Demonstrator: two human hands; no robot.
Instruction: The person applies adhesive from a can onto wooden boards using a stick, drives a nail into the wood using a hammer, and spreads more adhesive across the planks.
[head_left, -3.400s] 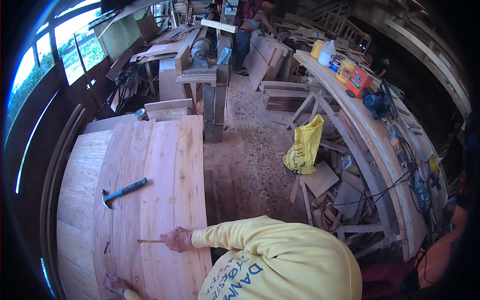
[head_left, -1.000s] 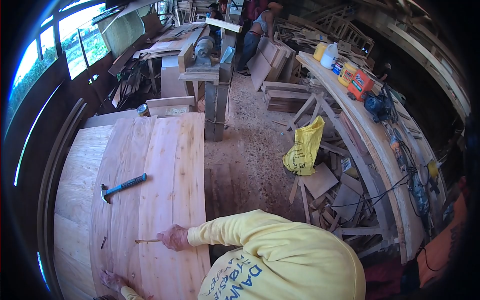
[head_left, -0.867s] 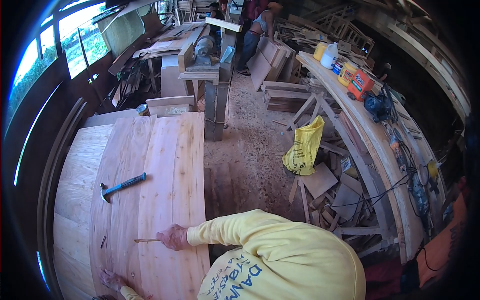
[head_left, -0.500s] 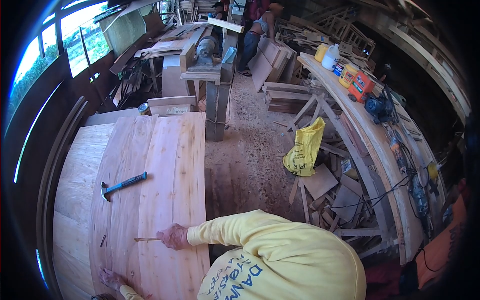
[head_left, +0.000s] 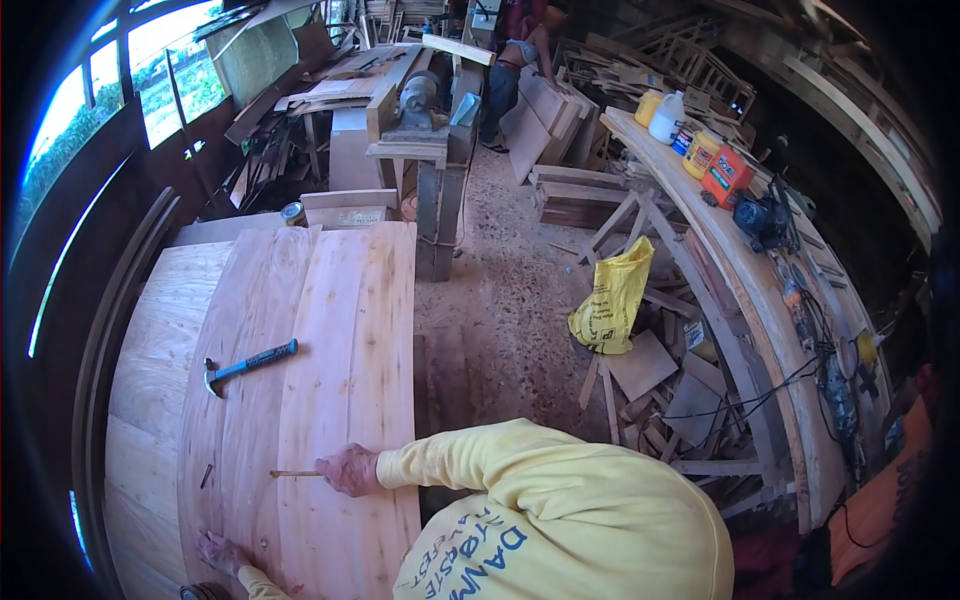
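Note:
My right hand [head_left: 349, 470] is closed around a thin light-brown stick [head_left: 296, 473], whose darker tip points left over the reddish wooden panel [head_left: 330, 380]. I cannot make out what its end is. My left hand [head_left: 222, 552] lies with fingers stretched out on the panel near its lower left. A claw hammer [head_left: 252, 367] with a blue and black handle rests on the boards farther up. Near my left hand lies a small, thin dark piece [head_left: 207, 476], too small to name. A round dark container [head_left: 204, 592] shows partly at the bottom edge.
A small can [head_left: 293, 214] stands beyond the panel. On the right, a long bench [head_left: 730, 250] carries bottles, an orange box [head_left: 726, 178] and power tools with cables. Below it, wood offcuts and a yellow bag [head_left: 612, 300] lie on the floor. Another person [head_left: 520, 60] bends over boards behind.
The view has shifted very slightly. My hands, the stick and the hammer keep nearly the same places on the panel.

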